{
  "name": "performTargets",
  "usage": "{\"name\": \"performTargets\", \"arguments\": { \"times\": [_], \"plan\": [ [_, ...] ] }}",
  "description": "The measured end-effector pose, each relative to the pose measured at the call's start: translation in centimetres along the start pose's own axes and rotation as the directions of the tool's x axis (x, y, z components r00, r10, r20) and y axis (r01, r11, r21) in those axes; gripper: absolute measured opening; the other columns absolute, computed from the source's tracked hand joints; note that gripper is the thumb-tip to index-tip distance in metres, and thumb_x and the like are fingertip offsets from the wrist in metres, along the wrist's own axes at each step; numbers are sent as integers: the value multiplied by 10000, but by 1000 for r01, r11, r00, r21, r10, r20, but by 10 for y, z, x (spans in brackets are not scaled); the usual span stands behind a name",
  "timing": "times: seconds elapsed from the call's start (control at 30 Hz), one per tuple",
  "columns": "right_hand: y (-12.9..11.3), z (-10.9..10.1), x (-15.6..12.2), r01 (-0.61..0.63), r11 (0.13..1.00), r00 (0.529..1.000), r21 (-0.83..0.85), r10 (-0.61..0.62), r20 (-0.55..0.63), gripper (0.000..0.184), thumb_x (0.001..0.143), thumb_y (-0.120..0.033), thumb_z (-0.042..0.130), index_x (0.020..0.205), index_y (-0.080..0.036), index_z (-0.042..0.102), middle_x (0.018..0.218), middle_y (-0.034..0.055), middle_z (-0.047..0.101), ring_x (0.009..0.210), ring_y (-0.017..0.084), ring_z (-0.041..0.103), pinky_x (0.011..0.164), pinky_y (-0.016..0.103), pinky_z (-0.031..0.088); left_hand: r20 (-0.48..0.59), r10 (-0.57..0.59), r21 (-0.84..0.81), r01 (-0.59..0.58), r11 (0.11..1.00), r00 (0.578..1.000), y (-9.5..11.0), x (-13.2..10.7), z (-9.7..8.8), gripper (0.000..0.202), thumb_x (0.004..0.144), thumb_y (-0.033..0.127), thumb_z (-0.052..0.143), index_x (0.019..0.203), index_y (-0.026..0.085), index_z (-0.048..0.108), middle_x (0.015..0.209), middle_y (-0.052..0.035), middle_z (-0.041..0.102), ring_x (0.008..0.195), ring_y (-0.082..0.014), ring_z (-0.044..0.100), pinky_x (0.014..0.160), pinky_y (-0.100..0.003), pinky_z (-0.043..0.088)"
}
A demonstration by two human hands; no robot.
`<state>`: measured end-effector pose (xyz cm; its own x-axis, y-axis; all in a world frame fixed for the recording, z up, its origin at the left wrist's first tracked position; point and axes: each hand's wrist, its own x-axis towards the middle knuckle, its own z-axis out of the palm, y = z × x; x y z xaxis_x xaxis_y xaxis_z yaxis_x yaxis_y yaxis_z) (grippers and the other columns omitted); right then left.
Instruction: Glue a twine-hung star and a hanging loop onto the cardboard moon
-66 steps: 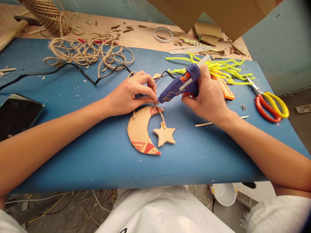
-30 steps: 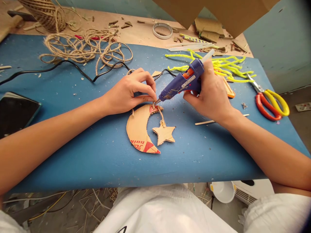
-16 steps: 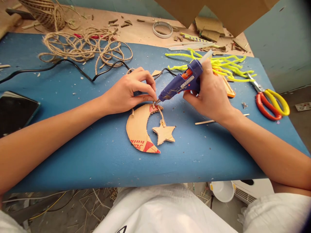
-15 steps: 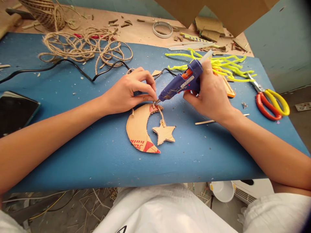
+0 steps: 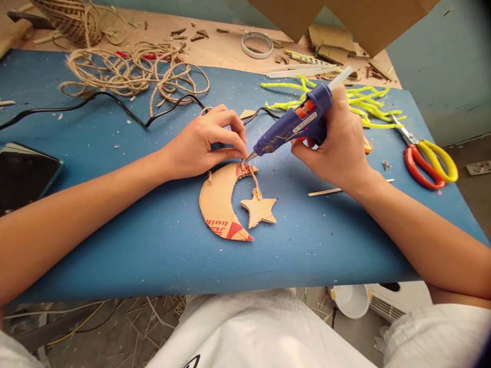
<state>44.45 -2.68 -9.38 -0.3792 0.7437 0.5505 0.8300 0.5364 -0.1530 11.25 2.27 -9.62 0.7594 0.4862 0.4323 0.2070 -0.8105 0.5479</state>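
A cardboard crescent moon (image 5: 217, 202) with red print lies flat on the blue work surface. Beside its inner curve rests a small cardboard star (image 5: 260, 210), joined to the moon's upper tip by a short twine (image 5: 253, 176). My left hand (image 5: 217, 138) pinches the end of a bit of twine at that tip, between thumb and fingertips. In my right hand (image 5: 339, 140) is a blue hot glue gun (image 5: 293, 122) with a clear glue stick in its back. Its metal nozzle is just above the tip, close to my left fingertips.
A heap of jute twine (image 5: 126, 74) and a black cable (image 5: 115, 102) lie behind my left hand. Yellow-green pipe cleaners (image 5: 368, 105) and red-and-yellow scissors (image 5: 429, 161) are at right. A phone (image 5: 28, 176) lies at left; a tape roll (image 5: 257, 46) sits at the back.
The glue gun has shifted slightly up and to the right, its nozzle lifting a little from the twine. My left hand keeps its pinch in the same place.
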Motion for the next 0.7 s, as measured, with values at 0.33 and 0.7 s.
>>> {"name": "performTargets", "arguments": {
  "times": [0.33, 0.7],
  "plan": [
    [-9, -3, -2, -77, 997, 989, 8, 75, 125, 456, 1055, -446, 704, 1420, -291, 479, 927, 16, 742, 808, 289, 748, 797, 470, 635, -22, 24, -1, -24, 1000, 999, -1, 0, 1, 162, 1104, 385, 774, 1020, 341, 905, 1176, -64, 848, 1151, -279, 714, 1072, -489, 584],
    [1, 4, -7, 24, 1000, 1000, -19, -24, 13, 493, 1068, -569, 698, 1434, -274, 545, 995, 27, 767, 846, 289, 788, 799, 480, 671, -11, 0, -2, 0, 1000, 1000, -1, 0, 1, 172, 1103, 399, 756, 997, 360, 887, 1183, -62, 841, 1174, -297, 721, 1077, -495, 583]
  ]
}}
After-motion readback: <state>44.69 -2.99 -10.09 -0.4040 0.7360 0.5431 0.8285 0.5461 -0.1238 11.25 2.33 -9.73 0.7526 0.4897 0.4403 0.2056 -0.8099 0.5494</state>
